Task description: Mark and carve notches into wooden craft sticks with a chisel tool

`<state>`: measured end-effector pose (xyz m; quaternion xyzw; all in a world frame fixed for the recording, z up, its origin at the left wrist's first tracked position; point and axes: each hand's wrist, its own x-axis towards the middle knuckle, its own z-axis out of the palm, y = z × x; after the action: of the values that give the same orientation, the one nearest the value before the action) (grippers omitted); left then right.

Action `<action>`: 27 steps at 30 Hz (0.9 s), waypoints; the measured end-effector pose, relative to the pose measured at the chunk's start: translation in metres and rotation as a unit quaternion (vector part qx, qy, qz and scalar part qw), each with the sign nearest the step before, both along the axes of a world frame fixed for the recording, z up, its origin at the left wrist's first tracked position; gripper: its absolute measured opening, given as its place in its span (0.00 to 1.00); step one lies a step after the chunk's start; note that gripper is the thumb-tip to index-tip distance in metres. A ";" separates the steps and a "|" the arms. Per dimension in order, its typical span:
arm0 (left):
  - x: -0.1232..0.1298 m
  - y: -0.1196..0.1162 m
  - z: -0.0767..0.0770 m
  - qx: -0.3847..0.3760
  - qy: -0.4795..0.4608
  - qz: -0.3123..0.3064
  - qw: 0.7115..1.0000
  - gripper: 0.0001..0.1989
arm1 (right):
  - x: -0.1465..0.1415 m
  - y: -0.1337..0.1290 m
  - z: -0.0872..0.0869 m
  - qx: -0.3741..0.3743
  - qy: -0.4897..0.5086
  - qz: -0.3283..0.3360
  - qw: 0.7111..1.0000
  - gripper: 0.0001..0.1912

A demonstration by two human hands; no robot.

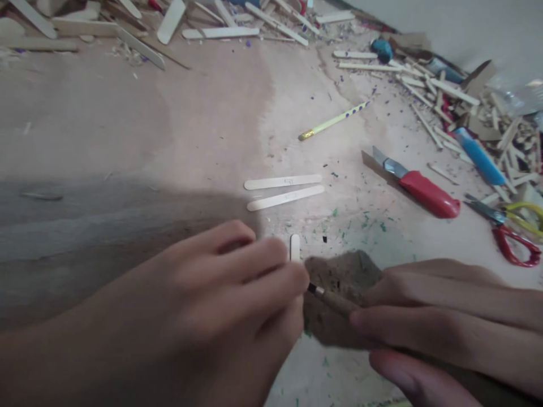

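My left hand (229,305) is closed over a craft stick (294,247), whose rounded end sticks out past the fingers. The rest of that stick is hidden. From the right, my right hand (445,322) grips a slim tool with a brown handle (337,303) and a metal collar. Its dark tip meets the fingertips of my left hand, so I cannot tell what kind of blade or point it has. Just beyond the hands lie two more craft sticks, an upper one (282,181) and a lower one (286,198), each with faint pencil marks.
A red-handled utility knife (428,192) lies right of centre, blade pointing up-left. Scissors (509,220) with red and yellow handles lie at the right edge. A yellow pencil (333,121) rests farther back. Heaped wood scraps (479,102) and loose sticks (220,33) line the wooden surface's far side.
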<state>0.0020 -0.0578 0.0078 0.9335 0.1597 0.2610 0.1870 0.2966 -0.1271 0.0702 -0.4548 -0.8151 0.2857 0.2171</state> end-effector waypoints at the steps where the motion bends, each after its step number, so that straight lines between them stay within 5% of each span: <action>1: 0.001 0.001 0.000 -0.001 0.002 0.012 1.000 0.10 | 0.000 0.002 0.001 -0.012 0.006 0.001 1.000 0.07; 5: 0.000 0.007 -0.001 0.017 0.048 0.040 0.998 0.21 | 0.003 0.002 0.007 -0.059 0.023 -0.007 0.998 0.06; 11: -0.003 0.008 -0.002 0.053 0.075 0.038 0.995 0.25 | 0.012 -0.006 0.012 -0.074 0.032 -0.024 0.996 0.13; 14: -0.001 0.006 -0.002 0.040 0.064 0.035 0.997 0.28 | 0.009 -0.009 0.015 -0.070 0.004 -0.068 0.995 0.18; 21: 0.004 -0.004 0.004 0.021 0.060 0.070 0.996 0.28 | -0.010 -0.013 0.018 -0.030 -0.019 -0.167 0.985 0.11; 27: 0.003 -0.004 0.005 0.006 0.057 0.048 0.997 0.35 | -0.014 0.003 0.027 -0.076 0.003 -0.104 0.992 0.16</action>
<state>0.0051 -0.0617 0.0126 0.9391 0.2133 0.2175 0.1593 0.2822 -0.1244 0.0977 -0.5519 -0.7385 0.3236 0.2127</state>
